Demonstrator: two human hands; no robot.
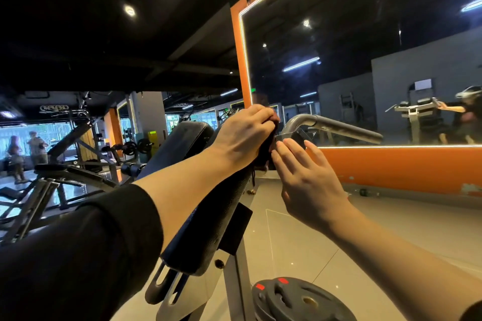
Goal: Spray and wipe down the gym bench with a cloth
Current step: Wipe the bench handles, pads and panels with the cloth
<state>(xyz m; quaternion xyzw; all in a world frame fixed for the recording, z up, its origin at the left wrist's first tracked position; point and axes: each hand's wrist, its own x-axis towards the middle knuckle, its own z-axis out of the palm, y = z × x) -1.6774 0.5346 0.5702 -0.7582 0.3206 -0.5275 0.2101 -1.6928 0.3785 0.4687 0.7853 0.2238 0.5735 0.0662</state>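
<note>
A black padded gym bench (pixel 208 216) slopes up from the lower centre to a second pad (pixel 187 138). My left hand (pixel 242 133) grips a dark reddish cloth (pixel 271 138) at the top edge of the pad; most of the cloth is hidden under the hand. My right hand (pixel 305 182) is raised beside it with straight fingers, the fingertips touching the metal bracket (pixel 292 137) under a grey curved handle bar (pixel 331 126). No spray bottle is in view.
A black weight plate (pixel 300 300) lies on the tiled floor at the bottom. An orange-framed wall mirror (pixel 365 60) stands right behind the bench. Other gym machines (pixel 65 164) crowd the left, with two people far off by the windows.
</note>
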